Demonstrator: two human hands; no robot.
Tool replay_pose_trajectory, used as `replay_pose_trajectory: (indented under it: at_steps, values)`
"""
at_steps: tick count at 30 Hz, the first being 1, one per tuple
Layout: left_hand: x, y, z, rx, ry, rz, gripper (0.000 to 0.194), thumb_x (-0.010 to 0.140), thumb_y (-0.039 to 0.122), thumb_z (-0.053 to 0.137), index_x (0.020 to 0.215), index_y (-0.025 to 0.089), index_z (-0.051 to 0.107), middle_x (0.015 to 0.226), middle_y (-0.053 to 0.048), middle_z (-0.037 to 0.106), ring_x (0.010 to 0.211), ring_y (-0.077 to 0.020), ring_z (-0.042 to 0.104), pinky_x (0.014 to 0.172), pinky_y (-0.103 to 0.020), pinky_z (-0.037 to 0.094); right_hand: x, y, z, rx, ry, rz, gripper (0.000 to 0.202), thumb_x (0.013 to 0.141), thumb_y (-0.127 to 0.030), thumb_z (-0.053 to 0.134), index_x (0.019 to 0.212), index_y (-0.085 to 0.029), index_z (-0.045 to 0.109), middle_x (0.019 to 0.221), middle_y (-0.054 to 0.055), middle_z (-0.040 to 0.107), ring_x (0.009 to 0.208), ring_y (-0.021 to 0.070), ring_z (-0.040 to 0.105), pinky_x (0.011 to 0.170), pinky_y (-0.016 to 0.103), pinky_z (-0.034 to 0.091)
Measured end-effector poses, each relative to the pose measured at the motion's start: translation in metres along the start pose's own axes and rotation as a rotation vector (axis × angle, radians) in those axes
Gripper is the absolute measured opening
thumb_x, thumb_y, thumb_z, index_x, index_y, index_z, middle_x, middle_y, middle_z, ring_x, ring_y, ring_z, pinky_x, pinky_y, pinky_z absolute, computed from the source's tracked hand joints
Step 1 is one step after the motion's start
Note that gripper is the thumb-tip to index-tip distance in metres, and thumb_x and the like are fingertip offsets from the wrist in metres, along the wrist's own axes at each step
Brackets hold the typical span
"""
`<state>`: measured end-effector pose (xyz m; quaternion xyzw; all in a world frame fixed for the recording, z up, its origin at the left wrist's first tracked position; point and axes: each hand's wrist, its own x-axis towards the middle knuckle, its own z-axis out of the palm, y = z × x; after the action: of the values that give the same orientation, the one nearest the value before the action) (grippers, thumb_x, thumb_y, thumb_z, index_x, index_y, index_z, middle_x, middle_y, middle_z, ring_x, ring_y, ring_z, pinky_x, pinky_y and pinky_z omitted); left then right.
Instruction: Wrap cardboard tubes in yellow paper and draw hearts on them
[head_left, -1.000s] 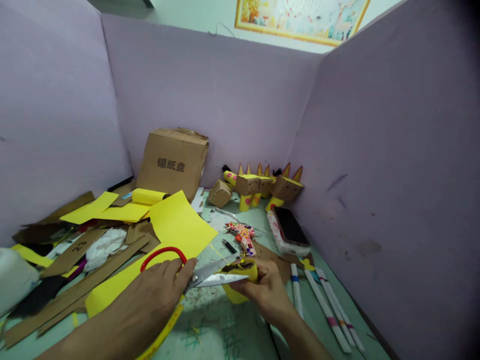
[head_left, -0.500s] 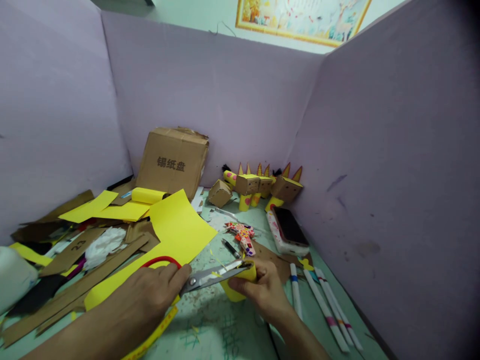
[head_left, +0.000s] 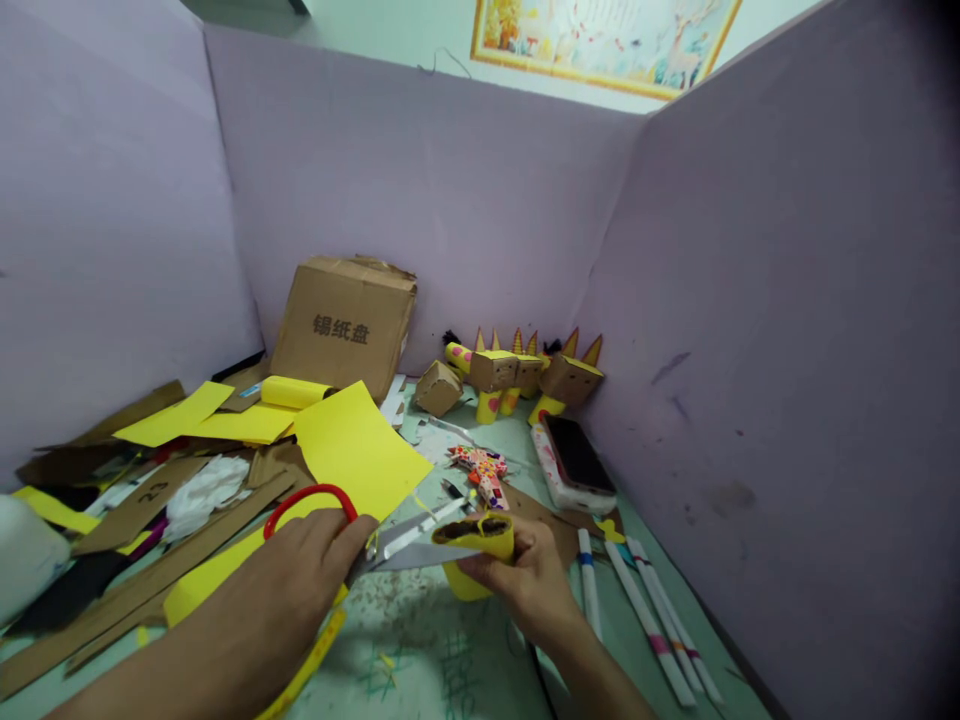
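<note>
My left hand (head_left: 304, 580) is closed on the red handle of a pair of scissors (head_left: 405, 540). The blades stand apart and reach to the rim of a yellow-covered tube (head_left: 480, 540); one blade passes in front of its near side. The tube, brown inside, is gripped in my right hand (head_left: 536, 580) with thumb and fingers round its right side. Below the scissors a yellow strip (head_left: 319, 655) hangs near my left wrist. A big yellow sheet (head_left: 360, 450) lies behind my left hand.
Cardboard strips (head_left: 150, 590) and scraps fill the left side. A cardboard box (head_left: 341, 325) leans at the back, beside horned cardboard figures (head_left: 495, 370). A glue gun (head_left: 484, 470) lies mid-table. On the right are a phone (head_left: 577, 455) and several white markers (head_left: 652, 620).
The scissors have opened wider and their handle has shifted slightly left with my left hand. The tube's rim now shows more of its brown opening.
</note>
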<state>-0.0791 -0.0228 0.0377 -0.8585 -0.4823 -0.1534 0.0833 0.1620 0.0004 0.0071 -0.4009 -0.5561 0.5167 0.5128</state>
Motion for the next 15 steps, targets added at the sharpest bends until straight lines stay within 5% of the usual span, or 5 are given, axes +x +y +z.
replay_pose_trajectory:
  at_steps: [5,15]
  values:
    - [-0.007,0.003,0.024,0.184,-0.078,0.060,0.056,0.075,0.000,0.035,0.126,0.017,0.050,0.104,-0.015,0.061,0.088,-0.0284,0.059,0.075,-0.045,0.049,0.000,-0.006,0.004,-0.090,-0.030,-0.006,0.014,0.059,-0.018,0.073,0.073,-0.016,0.074,0.067,0.002,0.071,0.059,0.0159,0.061,0.055,0.023,0.046]
    - [-0.009,0.000,0.031,0.304,0.002,0.126,0.050,0.080,-0.002,0.031,0.122,0.017,0.050,0.094,-0.011,0.063,0.080,-0.0238,0.059,0.071,-0.038,0.050,-0.005,-0.010,0.009,-0.038,-0.026,0.057,0.011,0.057,-0.019,0.073,0.067,-0.014,0.070,0.061,-0.001,0.065,0.054,0.0127,0.054,0.053,0.021,0.042]
